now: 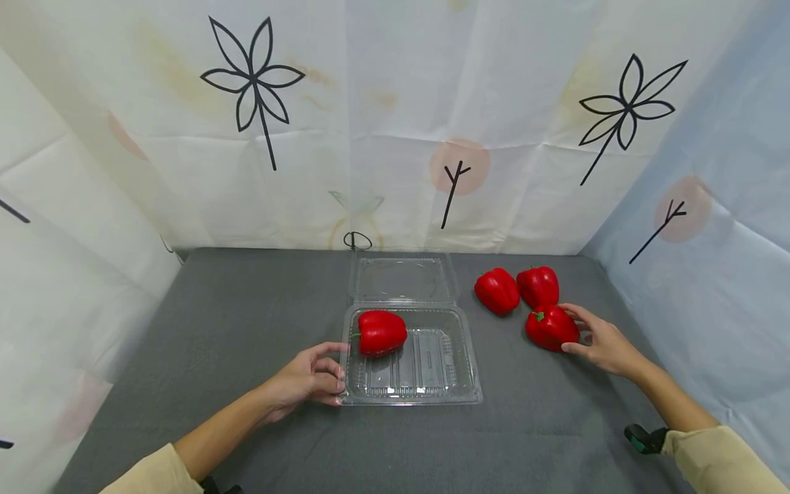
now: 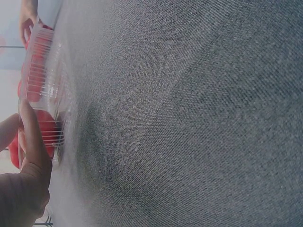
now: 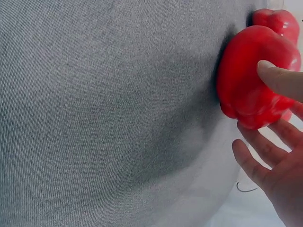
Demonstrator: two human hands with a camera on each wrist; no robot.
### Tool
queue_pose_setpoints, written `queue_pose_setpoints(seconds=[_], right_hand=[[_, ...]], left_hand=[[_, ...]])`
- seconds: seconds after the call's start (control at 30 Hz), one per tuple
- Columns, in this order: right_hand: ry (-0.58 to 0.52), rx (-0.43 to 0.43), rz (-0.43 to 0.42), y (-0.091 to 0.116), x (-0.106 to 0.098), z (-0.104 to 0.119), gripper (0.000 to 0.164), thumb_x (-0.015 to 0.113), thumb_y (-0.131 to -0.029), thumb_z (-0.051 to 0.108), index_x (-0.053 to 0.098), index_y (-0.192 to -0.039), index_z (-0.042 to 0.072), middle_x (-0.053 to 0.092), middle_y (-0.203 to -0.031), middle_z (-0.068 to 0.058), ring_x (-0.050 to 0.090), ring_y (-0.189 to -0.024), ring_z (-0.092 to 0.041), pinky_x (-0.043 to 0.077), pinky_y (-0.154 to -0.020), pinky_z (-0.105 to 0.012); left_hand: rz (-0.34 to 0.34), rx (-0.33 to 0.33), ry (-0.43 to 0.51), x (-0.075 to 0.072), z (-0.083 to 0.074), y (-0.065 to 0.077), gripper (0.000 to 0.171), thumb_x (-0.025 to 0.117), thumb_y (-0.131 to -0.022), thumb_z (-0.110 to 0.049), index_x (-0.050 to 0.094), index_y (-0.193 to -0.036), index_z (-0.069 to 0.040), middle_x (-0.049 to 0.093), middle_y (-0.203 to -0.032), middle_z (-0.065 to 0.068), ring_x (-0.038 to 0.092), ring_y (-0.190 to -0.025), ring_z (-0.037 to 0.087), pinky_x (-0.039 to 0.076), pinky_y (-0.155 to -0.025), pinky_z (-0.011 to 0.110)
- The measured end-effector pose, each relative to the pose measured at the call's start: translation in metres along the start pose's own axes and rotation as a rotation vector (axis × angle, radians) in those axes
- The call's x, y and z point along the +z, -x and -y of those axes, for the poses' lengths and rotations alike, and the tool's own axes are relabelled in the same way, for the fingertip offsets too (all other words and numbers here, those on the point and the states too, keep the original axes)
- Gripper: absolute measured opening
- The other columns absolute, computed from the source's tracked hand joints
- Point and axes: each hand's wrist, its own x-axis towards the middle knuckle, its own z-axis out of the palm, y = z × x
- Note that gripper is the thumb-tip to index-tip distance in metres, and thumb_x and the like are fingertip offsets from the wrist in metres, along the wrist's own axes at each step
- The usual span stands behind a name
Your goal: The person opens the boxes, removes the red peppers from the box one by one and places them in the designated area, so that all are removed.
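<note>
A clear plastic clamshell container (image 1: 459,357) lies unfolded, its lid (image 1: 404,278) laid back toward the wall. Inside its left half rests one red bell pepper (image 1: 381,333) on its side, stem pointing left. My left hand (image 1: 305,381) holds the container's left rim; thumb and finger pinch that edge in the left wrist view. At the right, my right hand (image 1: 601,343) grips another red bell pepper (image 1: 549,328), the thumb on its near side and fingers around its right end. In the right wrist view, the little finger stands away from this bell pepper (image 3: 251,71).
Two more red bell peppers, one at the left (image 1: 497,291) and one at the back (image 1: 538,285), lie close to the gripped one. A grey cloth (image 1: 247,309) covers the table. Printed white curtains (image 1: 395,103) enclose its back and sides.
</note>
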Motion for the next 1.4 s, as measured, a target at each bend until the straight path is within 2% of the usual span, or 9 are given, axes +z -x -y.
queue_pose_setpoints(seconds=[0.23,0.47,0.67,0.83,0.9,1.0,1.13,1.4], right_hand=[[0.035,0.007,0.016,-0.003,-0.002,0.006,0.074,0.080,-0.083,0.009,0.039,-0.142,-0.006,0.048,-0.135,-0.035,0.054,-0.112,-0.051,0.054,-0.084,-0.060],[0.120,-0.064,-0.004,-0.005,-0.004,0.011,0.080,0.084,-0.075,0.005,0.041,-0.140,-0.011,0.050,-0.132,-0.035,0.053,-0.112,-0.050,0.050,-0.087,-0.066],[0.154,-0.103,-0.084,-0.011,-0.003,0.023,0.088,0.088,-0.073,0.014,0.040,-0.144,-0.003,0.045,-0.136,-0.031,0.045,-0.120,-0.049,0.049,-0.084,-0.070],[0.159,-0.229,-0.195,-0.022,0.001,0.043,0.087,0.088,-0.070,0.010,0.043,-0.143,0.000,0.047,-0.138,-0.027,0.047,-0.121,-0.046,0.052,-0.080,-0.068],[0.165,-0.297,-0.217,-0.028,0.004,0.052,0.087,0.088,-0.070,0.009,0.043,-0.144,0.001,0.047,-0.141,-0.026,0.047,-0.123,-0.046,0.051,-0.083,-0.068],[0.165,-0.362,-0.207,-0.037,0.008,0.067,0.091,0.088,-0.071,0.012,0.041,-0.148,0.005,0.045,-0.146,-0.023,0.044,-0.128,-0.044,0.044,-0.093,-0.070],[0.156,-0.396,-0.153,-0.048,0.015,0.087,0.094,0.088,-0.074,0.021,0.037,-0.152,0.008,0.040,-0.152,-0.020,0.039,-0.136,-0.040,0.034,-0.101,-0.072],[0.123,-0.472,-0.052,-0.070,0.041,0.123,0.093,0.084,-0.079,0.030,0.034,-0.155,0.012,0.033,-0.159,-0.011,0.039,-0.140,-0.033,0.036,-0.108,-0.063]], left_hand=[[-0.004,-0.008,0.000,0.000,-0.001,-0.001,0.073,0.071,-0.087,0.001,0.032,-0.149,0.000,0.059,-0.095,0.009,0.065,-0.078,0.020,0.061,-0.076,0.041],[-0.010,-0.015,-0.002,0.000,-0.001,-0.001,0.073,0.072,-0.087,0.000,0.032,-0.149,0.000,0.058,-0.096,0.010,0.065,-0.079,0.021,0.061,-0.076,0.041],[-0.010,-0.011,-0.005,0.000,0.000,-0.001,0.072,0.071,-0.087,0.000,0.032,-0.149,0.000,0.058,-0.096,0.010,0.064,-0.080,0.021,0.061,-0.076,0.041],[-0.005,-0.007,0.002,0.000,0.000,0.000,0.072,0.071,-0.087,0.001,0.032,-0.148,0.000,0.058,-0.096,0.010,0.064,-0.080,0.021,0.061,-0.076,0.041],[-0.002,-0.005,0.007,0.000,0.000,0.000,0.072,0.071,-0.087,0.001,0.032,-0.148,0.000,0.058,-0.096,0.010,0.064,-0.080,0.021,0.061,-0.076,0.041],[0.001,-0.006,0.011,0.000,0.000,-0.001,0.072,0.071,-0.087,0.001,0.032,-0.148,0.000,0.058,-0.096,0.010,0.064,-0.080,0.021,0.061,-0.077,0.042],[-0.002,-0.008,0.012,-0.001,0.000,-0.001,0.072,0.071,-0.087,0.002,0.033,-0.148,0.000,0.058,-0.096,0.010,0.064,-0.079,0.020,0.061,-0.076,0.042],[-0.004,-0.010,0.013,0.000,0.000,-0.001,0.072,0.071,-0.087,0.001,0.033,-0.148,0.000,0.059,-0.094,0.010,0.065,-0.078,0.020,0.061,-0.076,0.042]])
